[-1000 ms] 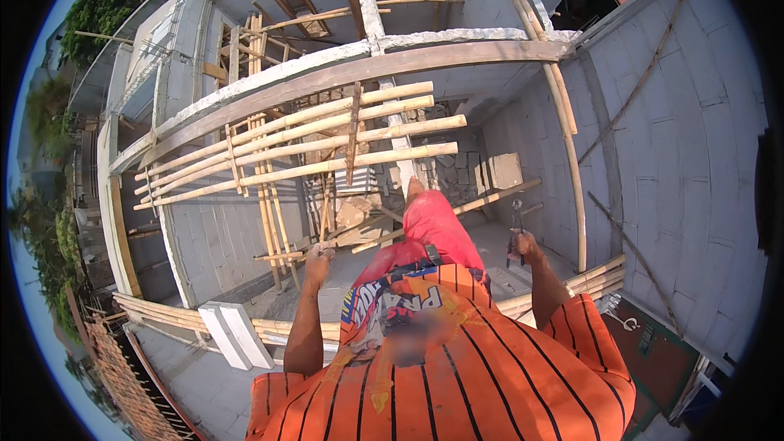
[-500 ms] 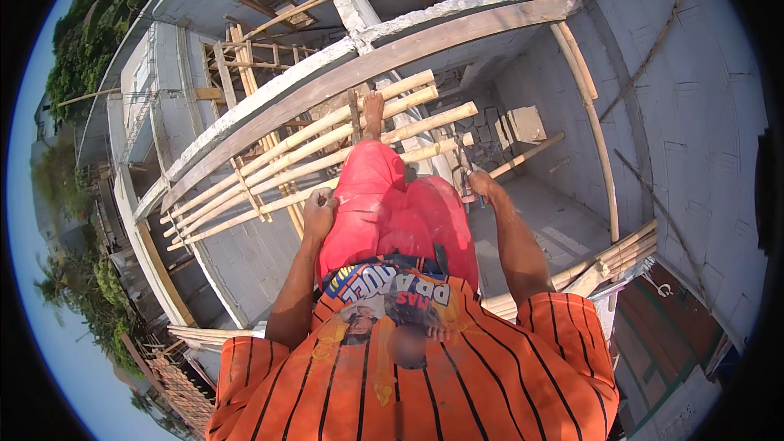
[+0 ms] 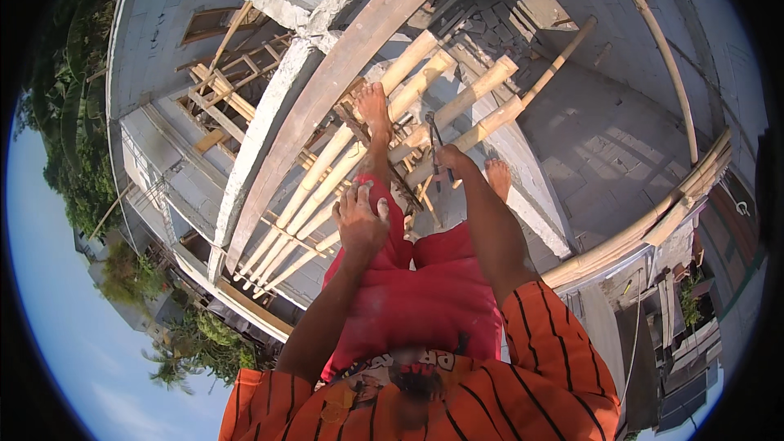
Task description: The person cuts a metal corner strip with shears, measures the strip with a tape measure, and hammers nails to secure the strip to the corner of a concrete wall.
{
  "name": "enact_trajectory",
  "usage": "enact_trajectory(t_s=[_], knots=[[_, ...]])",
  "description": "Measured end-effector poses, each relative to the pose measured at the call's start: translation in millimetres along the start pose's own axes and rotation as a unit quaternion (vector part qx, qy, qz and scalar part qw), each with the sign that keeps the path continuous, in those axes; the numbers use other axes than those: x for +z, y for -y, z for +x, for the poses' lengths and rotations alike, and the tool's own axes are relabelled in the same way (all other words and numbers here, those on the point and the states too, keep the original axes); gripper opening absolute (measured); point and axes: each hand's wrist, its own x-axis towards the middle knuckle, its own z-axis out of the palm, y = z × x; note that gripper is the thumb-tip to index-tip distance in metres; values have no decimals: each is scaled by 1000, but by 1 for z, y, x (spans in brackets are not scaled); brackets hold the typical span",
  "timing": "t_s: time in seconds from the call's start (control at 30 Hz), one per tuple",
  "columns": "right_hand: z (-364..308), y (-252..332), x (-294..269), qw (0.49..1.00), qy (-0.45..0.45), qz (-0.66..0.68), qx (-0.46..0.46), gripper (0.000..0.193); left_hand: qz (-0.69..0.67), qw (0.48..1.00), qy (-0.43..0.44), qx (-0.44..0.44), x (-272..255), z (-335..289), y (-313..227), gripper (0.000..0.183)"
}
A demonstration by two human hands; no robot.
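My left hand (image 3: pixel 360 218) rests on the knee of my red trousers (image 3: pixel 408 302), its fingers spread and holding nothing. A slim dark hand tool (image 3: pixel 432 132) is in my closed right hand (image 3: pixel 455 162), over the ends of the bamboo poles. Its exact kind is not clear. Several pale bamboo poles (image 3: pixel 482 86) lie side by side beneath my hands, tied with thin cross sticks toward their far left ends. One bare foot (image 3: pixel 374 106) is set on the poles; the other foot (image 3: pixel 498 176) stands on a concrete beam (image 3: pixel 535 204) to the right.
A long wooden plank (image 3: pixel 327 90) curves past the poles on the left, alongside a rough concrete beam (image 3: pixel 265 139). Far below at the right lies a room floor (image 3: pixel 604 122) with broken blocks (image 3: pixel 498 28). More bamboo (image 3: pixel 645 212) runs along the right edge.
My view has turned and tipped forward. My left hand has opened out on the knee, and my right hand has moved with the tool farther in over the poles.
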Motion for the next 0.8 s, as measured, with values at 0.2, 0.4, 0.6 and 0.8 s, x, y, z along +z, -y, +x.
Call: enact_trajectory(t_s=[0.2,0.4,0.6,0.8], knots=[[57,36,19,997,-12,78,7,15,107,993,52,16,-21,36,-8,46],[86,46,20,996,-5,89,17,16,112,991,71,8,-30,40,-1,45],[92,40,18,994,-3,104,26,15,90,991,97,0,-35,46,-6,45],[91,37,11,992,9,121,28,15,102,990,97,-5,-32,46,-7,44]])
